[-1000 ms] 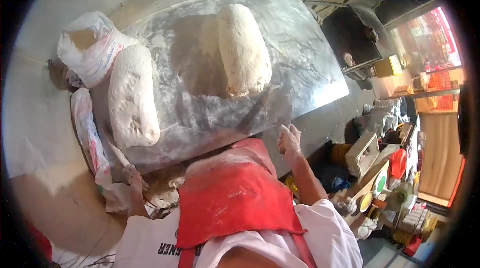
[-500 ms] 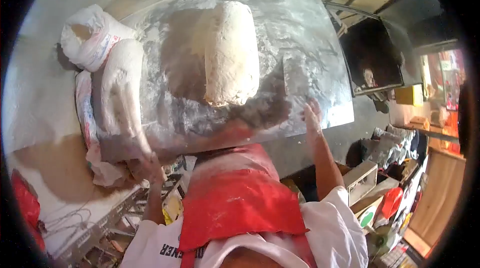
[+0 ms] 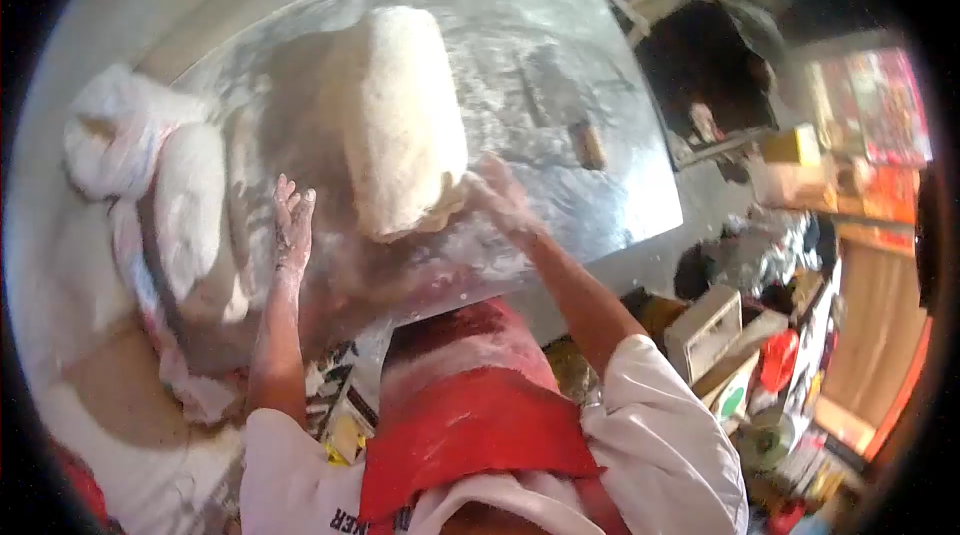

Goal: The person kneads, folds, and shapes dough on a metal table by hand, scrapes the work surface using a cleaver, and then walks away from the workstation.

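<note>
A thick pale dough log (image 3: 408, 125) lies lengthwise on the floured metal table (image 3: 540, 15). My right hand (image 3: 500, 200), blurred by motion, is at the log's lower right side, with its fingers spread. My left hand (image 3: 293, 220) is over the table between the two logs, fingers apart and holding nothing. A second dough log (image 3: 190, 205) rests at the table's left edge, partly in shadow. On the right part of the table lies a small brown block or scraper (image 3: 588, 146).
A white sack (image 3: 125, 135) stands at the upper left, with a crumpled plastic bag (image 3: 150, 305) below it. A dark open box-like unit (image 3: 705, 65) is beyond the table's right end. A white crate (image 3: 705, 333) and cluttered goods stand at the right.
My left hand has moved up over the table from its left front edge. My right hand has moved left to the central log. The small brown object now shows on the table's right part.
</note>
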Available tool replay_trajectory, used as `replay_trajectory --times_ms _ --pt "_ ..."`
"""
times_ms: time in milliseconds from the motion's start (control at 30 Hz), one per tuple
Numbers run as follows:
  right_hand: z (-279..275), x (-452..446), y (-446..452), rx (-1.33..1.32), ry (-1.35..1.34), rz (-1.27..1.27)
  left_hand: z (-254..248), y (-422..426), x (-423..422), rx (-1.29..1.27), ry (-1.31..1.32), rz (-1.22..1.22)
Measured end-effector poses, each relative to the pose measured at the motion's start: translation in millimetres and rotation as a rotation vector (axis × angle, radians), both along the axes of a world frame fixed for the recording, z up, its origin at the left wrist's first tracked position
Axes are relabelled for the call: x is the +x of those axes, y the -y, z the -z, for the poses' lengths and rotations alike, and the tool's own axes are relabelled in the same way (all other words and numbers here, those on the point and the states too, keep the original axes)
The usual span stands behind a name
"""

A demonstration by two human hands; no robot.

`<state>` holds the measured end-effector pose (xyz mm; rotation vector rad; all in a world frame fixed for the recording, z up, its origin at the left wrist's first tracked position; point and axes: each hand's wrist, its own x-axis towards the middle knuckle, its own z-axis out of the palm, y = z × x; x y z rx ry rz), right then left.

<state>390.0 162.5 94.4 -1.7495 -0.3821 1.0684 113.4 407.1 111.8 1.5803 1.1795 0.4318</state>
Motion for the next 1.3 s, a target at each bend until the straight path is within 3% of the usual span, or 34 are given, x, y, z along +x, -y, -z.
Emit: replay_trajectory --times_ms 67,100,133,167,200,233,467,533,567,633,700,767,867,900,933,967,1000,1033,1100,1167,1233,1300 --pt "25.0 -9.5 -22.9 0.177 -0.12 0.1 14.2 3.8 47.1 -0.054 0.034 0.065" --pt "-1.3 -13.1 -34.4 0.285 -0.254 0.096 22.8 6.9 67.7 -0.085 0.043 0.077" --pt "19.8 -19.8 -45.0 0.233 -0.251 0.193 48.1 4.2 79.8 -0.257 -0.066 -0.004" --pt "-25.5 -21.9 -52.1 0.356 -0.224 0.176 46.3 9.4 93.5 -0.275 -0.057 0.023" --pt "-57.1 -23.9 -60.9 0.224 -0.047 0.167 28.2 15.7 104.7 -0.351 0.089 0.058" --pt "-49.9 -22.3 -62.0 0.211 -0.04 0.181 12.4 18.7 113.1 -0.425 0.233 0.088" --pt "-21.7 -28.9 -64.3 0.098 0.062 0.216 14.0 7.2 115.4 -0.664 0.122 -0.045" --pt "-1.1 -30.8 -63.2 0.107 -0.112 0.178 17.0 16.7 107.2 -0.63 0.193 -0.05" --pt "-12.0 -30.5 -63.5 0.118 -0.101 0.17 21.7 21.1 106.4 -0.606 0.262 -0.049" --pt "-31.3 -43.1 -44.8 0.002 -0.328 0.27 22.7 37.6 92.9 -0.667 0.317 0.009" --pt "-25.1 -51.8 -20.2 -0.048 -0.268 0.167 -7.1 74.8 87.6 -0.537 0.182 -0.122" --pt "3.7 -65.8 8.2 0.024 -0.151 0.138 38.9 104.8 56.5 -0.418 0.258 0.028" --pt "-14.9 -58.2 18.4 0.118 -0.101 0.044 41.0 103.5 43.4 -0.493 0.172 0.054" --pt "-6.3 -53.9 20.2 -0.02 0.161 -0.04 31.3 90.6 40.1 -0.482 0.175 0.059" --pt "-4.0 -46.3 18.1 -0.161 0.429 -0.125 12.2 73.6 41.6 -0.344 -0.009 0.224" --pt "-23.0 -36.5 6.4 -0.155 0.439 -0.124 1.5 58.4 43.8 -0.204 -0.193 0.383" --pt "-40.2 -24.1 -10.4 -0.065 0.488 -0.101 0.3 41.2 47.5 0.238 -0.033 0.397" --pt "-62.5 -13.2 -30.1 0.02 0.53 -0.079 -10.3 22.1 60.3 0.369 -0.006 0.44" --pt "-98.7 -0.2 -78.0 0.066 0.607 -0.158 -15.9 -2.9 106.7 0.396 -0.065 0.615" --pt "-94.5 2.9 -115.0 0.088 0.73 -0.29 9.7 -3.8 146.1 0.435 -0.19 0.704" --pt "-64.5 -5.5 -139.6 0.167 0.933 -0.447 33.3 12.9 166.1 0.432 -0.186 0.655" --pt "-58.5 -1.8 -139.4 0.164 0.946 -0.441 45.9 17.3 164.1 0.412 -0.164 0.616"
